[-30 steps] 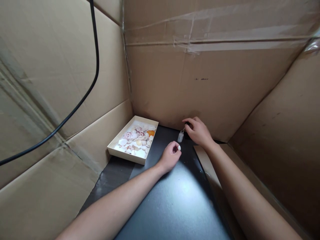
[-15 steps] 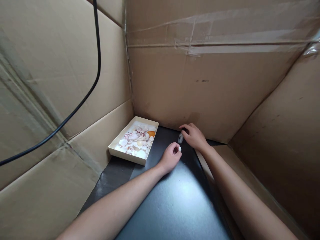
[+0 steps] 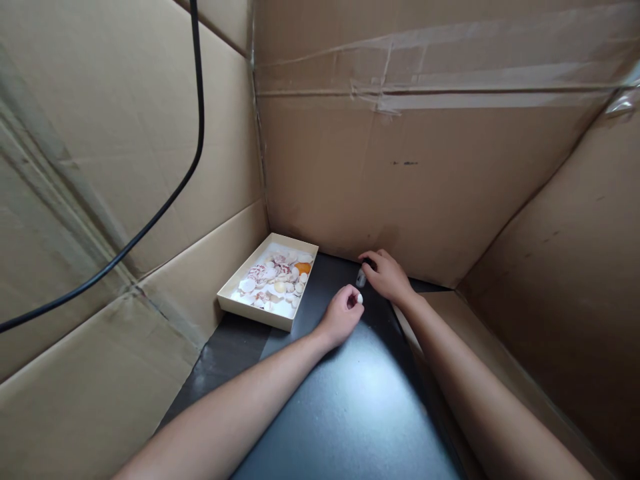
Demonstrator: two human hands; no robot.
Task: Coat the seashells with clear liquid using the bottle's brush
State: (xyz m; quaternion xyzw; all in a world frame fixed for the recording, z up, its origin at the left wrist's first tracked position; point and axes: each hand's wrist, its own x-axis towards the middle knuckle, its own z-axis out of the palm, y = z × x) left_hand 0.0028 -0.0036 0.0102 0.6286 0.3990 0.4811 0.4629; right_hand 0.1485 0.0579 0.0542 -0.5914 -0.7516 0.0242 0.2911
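Observation:
My left hand point(image 3: 341, 313) rests on the black table top point(image 3: 350, 407), its fingers pinched on a small white shell point(image 3: 359, 299). Just beyond it, my right hand point(image 3: 387, 275) is closed around a small clear bottle point(image 3: 361, 277) with a dark cap, which stands near the back cardboard wall. A shallow cream tray point(image 3: 235, 303) holding several white, pink and orange shells lies to the left of both hands.
Tall cardboard walls point(image 3: 425, 173) enclose the table on the left, back and right. A black cable point(image 3: 165, 200) hangs across the left wall. A cardboard flap point(image 3: 440, 387) lies along the table's right side.
My right hand has lowered and closed more tightly on the bottle, hiding most of it. My left hand has stayed put with the shell.

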